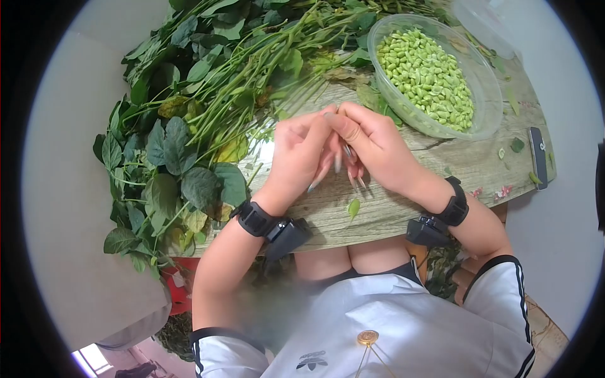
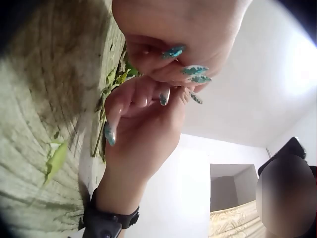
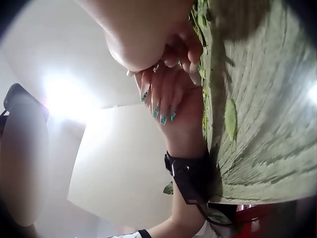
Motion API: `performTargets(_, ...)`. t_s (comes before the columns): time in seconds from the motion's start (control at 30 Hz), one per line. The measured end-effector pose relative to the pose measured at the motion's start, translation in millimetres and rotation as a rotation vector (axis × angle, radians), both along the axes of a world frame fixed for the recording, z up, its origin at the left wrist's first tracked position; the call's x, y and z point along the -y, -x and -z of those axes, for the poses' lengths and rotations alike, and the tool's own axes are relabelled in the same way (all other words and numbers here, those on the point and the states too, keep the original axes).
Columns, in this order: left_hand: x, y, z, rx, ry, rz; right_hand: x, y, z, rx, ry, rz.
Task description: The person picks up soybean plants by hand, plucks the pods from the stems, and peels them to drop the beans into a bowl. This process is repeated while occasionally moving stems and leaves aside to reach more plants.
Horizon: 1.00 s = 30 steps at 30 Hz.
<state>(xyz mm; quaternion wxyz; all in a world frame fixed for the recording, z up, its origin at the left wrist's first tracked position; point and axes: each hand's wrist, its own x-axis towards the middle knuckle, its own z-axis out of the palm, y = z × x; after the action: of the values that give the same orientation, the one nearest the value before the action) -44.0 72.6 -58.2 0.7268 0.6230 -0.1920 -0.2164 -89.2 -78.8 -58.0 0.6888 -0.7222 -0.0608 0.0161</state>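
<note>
Both hands meet over the wooden table (image 1: pixel 403 208), with thumbs and index fingertips close together. My left hand (image 1: pixel 295 151) has its fingers bent inward against my right hand (image 1: pixel 381 151). In the left wrist view, the right hand (image 2: pixel 143 134) also has bent fingers, with long green-glitter nails showing. Between the fingertips the view is hidden, so I cannot tell whether they pinch something. A flat green pod (image 1: pixel 354 208) lies on the table just below the hands. Past the right hand stands a clear plastic bowl (image 1: pixel 488 110) holding shelled green beans (image 1: pixel 428 79).
A large heap of leafy bean stalks (image 1: pixel 233 82) covers the table's left and back. A dark phone-like slab (image 1: pixel 538 157) lies at the right edge, near scattered leaf bits (image 1: pixel 517 145). The table's front edge runs just above the person's lap.
</note>
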Motion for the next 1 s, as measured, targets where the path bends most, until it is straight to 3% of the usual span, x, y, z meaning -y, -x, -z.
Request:
performTargets(0.13, -0.9, -1.8, 4.7, 0.045, 0.036, 0.017, -1.4, -1.9, 3.2, -0.108, -0.202, -0.02)
performTargets(0.37, 1.8, -0.4, 3.5, 0.217, -0.029, -0.017, 0.5, -1.7, 0.4, -0.103, -0.169, -0.018)
performTargets(0.67, -1.0, -4.0, 5.7, 0.086, 0.084, 0.025, 3.0, -1.8, -4.0, -0.031, -0.205, -0.002)
performTargets(0.8, -5.6, -5.7, -2.6, -0.244, 0.261, 0.186, 8.1, -0.2, -7.9, -0.02, -0.339, -0.06)
performTargets(0.87, -5.5, -9.3, -2.1, -0.361, 0.343, 0.273, 11.6, 0.7, -11.6, -0.023, -0.658, -0.269)
performTargets(0.9, -4.8, -10.9, 0.9, -0.338, 0.332, 0.277, 14.6, 0.0, -14.1, -0.021, -0.656, -0.268)
performTargets(1.0, -3.7, -13.1, 5.6, -0.3, 0.293, 0.289, 28.2, -10.1, -16.5, 0.017, -1.381, -0.58)
